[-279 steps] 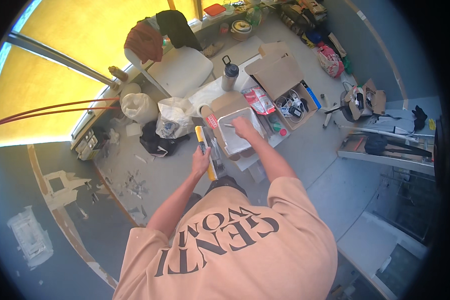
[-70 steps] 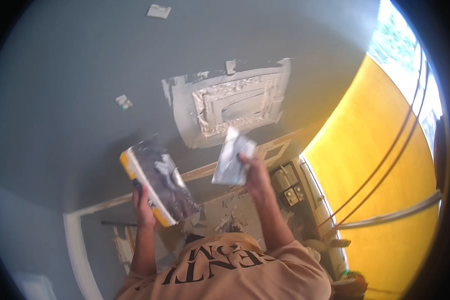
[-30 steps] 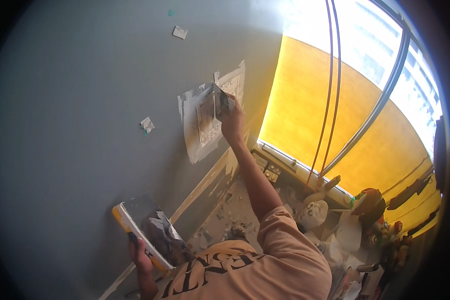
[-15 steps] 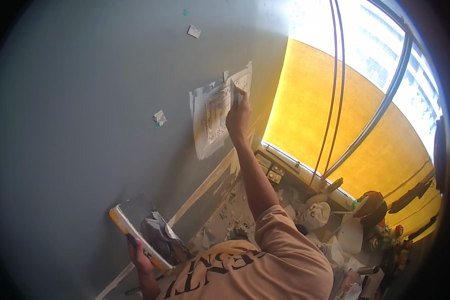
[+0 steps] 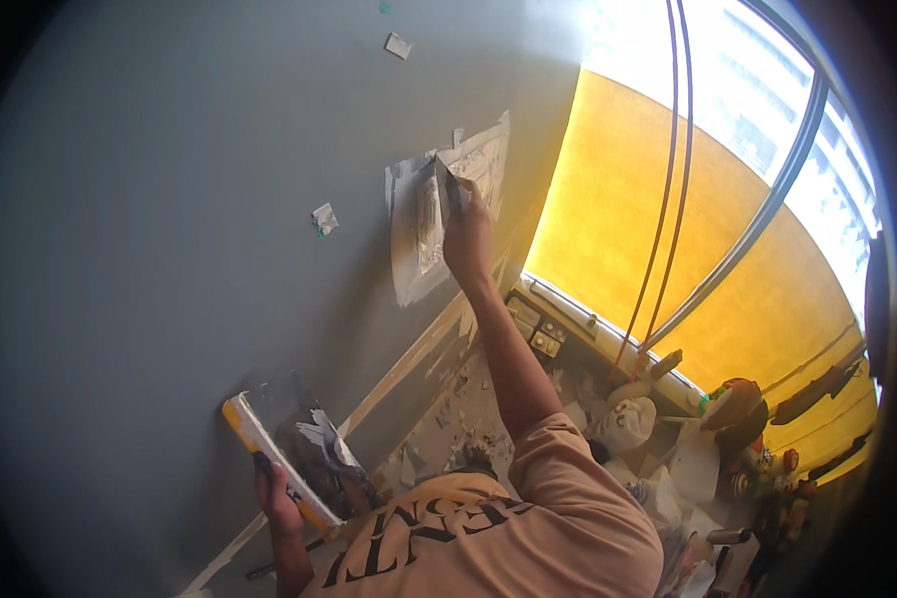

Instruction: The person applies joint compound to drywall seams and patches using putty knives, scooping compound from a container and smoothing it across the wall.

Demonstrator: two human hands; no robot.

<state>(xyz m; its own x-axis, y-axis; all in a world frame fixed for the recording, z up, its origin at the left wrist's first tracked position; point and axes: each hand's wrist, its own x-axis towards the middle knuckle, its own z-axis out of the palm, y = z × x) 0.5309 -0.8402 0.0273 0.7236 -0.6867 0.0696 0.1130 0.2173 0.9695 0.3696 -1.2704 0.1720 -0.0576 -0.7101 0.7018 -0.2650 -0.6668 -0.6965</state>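
Observation:
My right hand [image 5: 469, 231] reaches up to the grey wall [image 5: 199, 209], closed on a putty knife [image 5: 445, 187]. Its thin metal blade lies against a pale, rough filler patch [image 5: 427, 234], whose smeared white border forms a rough square. Low on the left, my left hand [image 5: 281, 500] is closed round the handle of a wide plastering blade [image 5: 269, 439]. That tool has a yellow and white back edge and a broad dark metal sheet. Whitish putty [image 5: 321, 439] clings to the sheet. The right fingertips are partly hidden behind the knife.
Two small whitish patches, one upper [image 5: 398, 46] and one lower [image 5: 324, 219], mark the wall. A yellow sheet [image 5: 608, 189] covers much of the window on the right. Debris [image 5: 448, 429] litters the floor; bags and tools [image 5: 668, 468] crowd below the window. Sockets [image 5: 545, 344] sit near the corner.
My right hand has moved the putty knife leftward over the patch, its blade now more tilted. The left hand keeps hold of the wide blade; the view has shifted slightly.

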